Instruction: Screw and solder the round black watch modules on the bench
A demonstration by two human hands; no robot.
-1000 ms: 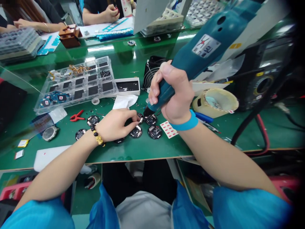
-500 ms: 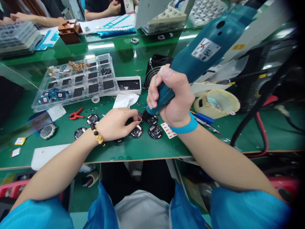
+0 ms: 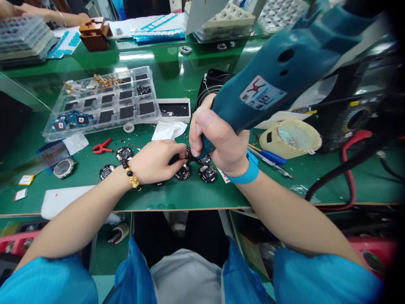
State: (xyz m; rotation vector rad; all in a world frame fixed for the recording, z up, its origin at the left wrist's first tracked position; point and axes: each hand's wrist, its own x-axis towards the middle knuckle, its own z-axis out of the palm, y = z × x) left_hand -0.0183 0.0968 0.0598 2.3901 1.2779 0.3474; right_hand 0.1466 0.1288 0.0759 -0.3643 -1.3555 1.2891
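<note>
My right hand [image 3: 223, 143] is wrapped around a teal electric screwdriver [image 3: 268, 84], which slants down to the left. Its tip is mostly hidden behind my fingers and meets a small round black circuit module [image 3: 189, 154] near the left fingertips. My left hand [image 3: 161, 162] pinches at that module's edge, palm down over the bench, partly covering it. Similar modules lie around: one [image 3: 208, 173] below the screwdriver, one [image 3: 183, 172] under my left fingers, and two [image 3: 124, 153] [image 3: 107, 171] left of my wrist.
A clear compartment box [image 3: 104, 103] of small parts stands at the back left, beside a white tray [image 3: 174, 110]. A red clamp [image 3: 102, 146] and a watch case [image 3: 65, 168] lie left. Right are pens [image 3: 272, 157], a tape roll [image 3: 291, 137] and cables [image 3: 348, 169].
My right hand and the screwdriver have come down and slightly left, closer to my left hand. My left hand keeps its pinch in nearly the same place.
</note>
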